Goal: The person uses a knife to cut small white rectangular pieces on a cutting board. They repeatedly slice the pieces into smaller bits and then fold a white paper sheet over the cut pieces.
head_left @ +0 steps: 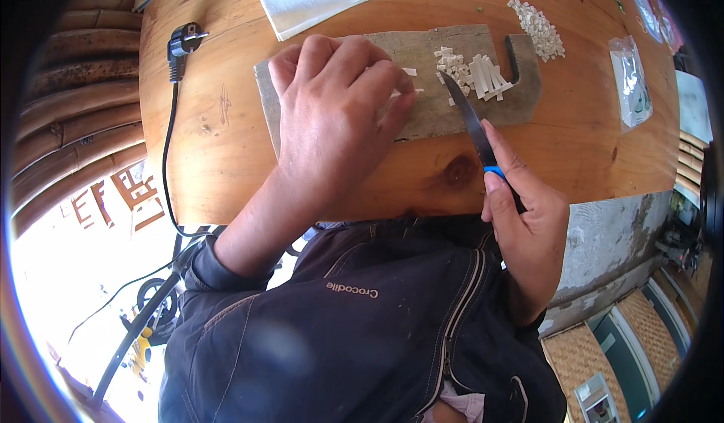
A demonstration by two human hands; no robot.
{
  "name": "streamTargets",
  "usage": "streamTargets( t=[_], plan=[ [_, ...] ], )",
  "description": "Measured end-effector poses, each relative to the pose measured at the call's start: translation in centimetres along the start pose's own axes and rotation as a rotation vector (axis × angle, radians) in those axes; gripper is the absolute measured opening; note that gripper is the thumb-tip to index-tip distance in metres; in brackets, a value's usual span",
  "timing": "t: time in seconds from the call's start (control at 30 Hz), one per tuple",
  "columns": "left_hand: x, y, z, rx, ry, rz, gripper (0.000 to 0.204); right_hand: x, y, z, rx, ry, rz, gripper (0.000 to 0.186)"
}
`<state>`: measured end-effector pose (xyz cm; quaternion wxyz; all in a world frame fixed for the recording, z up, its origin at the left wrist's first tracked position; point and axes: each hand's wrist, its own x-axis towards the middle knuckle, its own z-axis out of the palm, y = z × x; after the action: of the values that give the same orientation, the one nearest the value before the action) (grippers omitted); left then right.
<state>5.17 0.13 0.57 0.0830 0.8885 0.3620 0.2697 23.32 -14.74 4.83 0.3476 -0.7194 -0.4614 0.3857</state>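
My left hand (335, 114) is over the weathered wooden board (513, 114), fingers curled and closed. Small white strips show beside its fingertips, but what it grips is mostly hidden. In my right hand (524, 231) is a knife (471, 121) with a dark blade and a blue-and-black handle, index finger along the top. The blade's tip lies by a pile of small white cut pieces (452, 66) and a group of white strips (490, 80) on the board's right part.
The board rests on a wooden table (204, 121). Around it are folded white sheets (309, 1), more white pieces (535, 27), a clear plastic packet (630, 80) and a black plug with cable (185, 42). A bamboo wall (83, 68) borders the left.
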Motion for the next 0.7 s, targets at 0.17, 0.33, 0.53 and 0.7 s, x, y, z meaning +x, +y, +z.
streamTargets(
  t=[0.17,0.33,0.53,0.7],
  plan=[
    [-0.2,0.2,-0.2,-0.074,-0.053,-0.039,0.018,0.1,-0.4,0.1,0.012,-0.012,0.002,0.043],
    [-0.2,0.3,-0.1,-0.007,-0.048,-0.048,0.018,0.0,-0.3,0.6,-0.070,-0.017,-0.020,0.044],
    [-0.8,0.7,-1.2,-0.049,-0.019,0.068,0.022,-0.1,-0.6,0.8,-0.159,0.013,-0.041,0.046],
    [-2.2,1.9,-1.5,0.015,-0.075,0.082,0.032,0.1,-1.2,0.8,-0.246,0.013,-0.087,0.050]
  ],
)
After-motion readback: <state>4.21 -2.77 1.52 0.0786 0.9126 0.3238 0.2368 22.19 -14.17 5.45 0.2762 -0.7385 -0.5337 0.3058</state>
